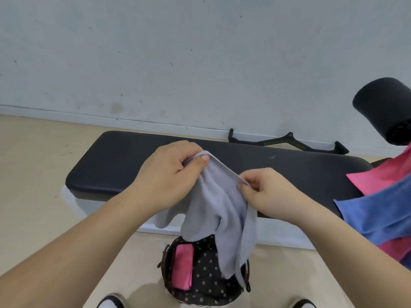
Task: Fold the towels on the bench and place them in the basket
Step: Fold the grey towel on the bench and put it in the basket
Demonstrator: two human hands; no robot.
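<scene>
Left hand [169,174] and right hand [266,194] fingers [246,187] pinch a limp grey cloth towel [222,210], unfolded, hanging below them over the dark flower-lined basket [206,272]; one folded pink towel [182,265] lies inside; a loose pink towel [382,174] and blue towel [373,210] wait right of them.

text: none legible | black bar [287,142] by wall [200,52]: greenish lettering, unreadable

Head-worn, down onto bench [111,165] (close)
</scene>
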